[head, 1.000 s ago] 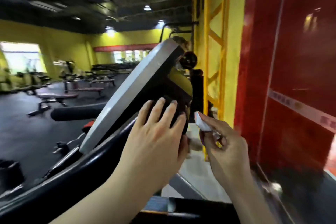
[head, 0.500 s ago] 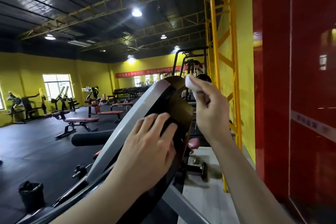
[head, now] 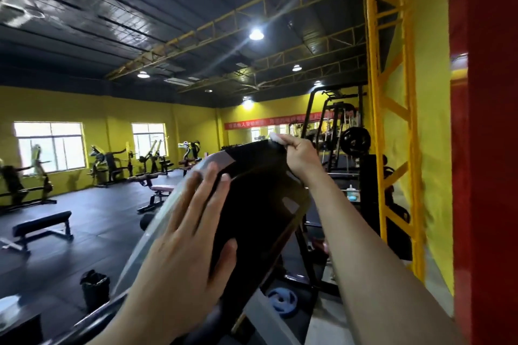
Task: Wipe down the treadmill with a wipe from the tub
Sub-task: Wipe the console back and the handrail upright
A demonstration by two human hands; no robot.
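The treadmill console (head: 260, 204) rises in front of me, a black panel with a grey left edge, seen from its back side. My left hand (head: 185, 249) lies flat against that panel, fingers spread and straight. My right hand (head: 297, 155) pinches a small white wipe (head: 277, 138) and holds it against the console's top right corner. The black handrail (head: 92, 322) curves across the lower left. The wipe tub is not in view.
A red wall (head: 487, 176) and a yellow steel column (head: 392, 120) stand close on the right. Below the console lies a blue weight plate (head: 281, 300). A black bin (head: 94, 288) sits left of the treadmill. Benches and machines fill the floor beyond.
My right hand with the wipe rose from beside the console to its top corner. My view tilted upward. The left hand stayed pressed on the panel.
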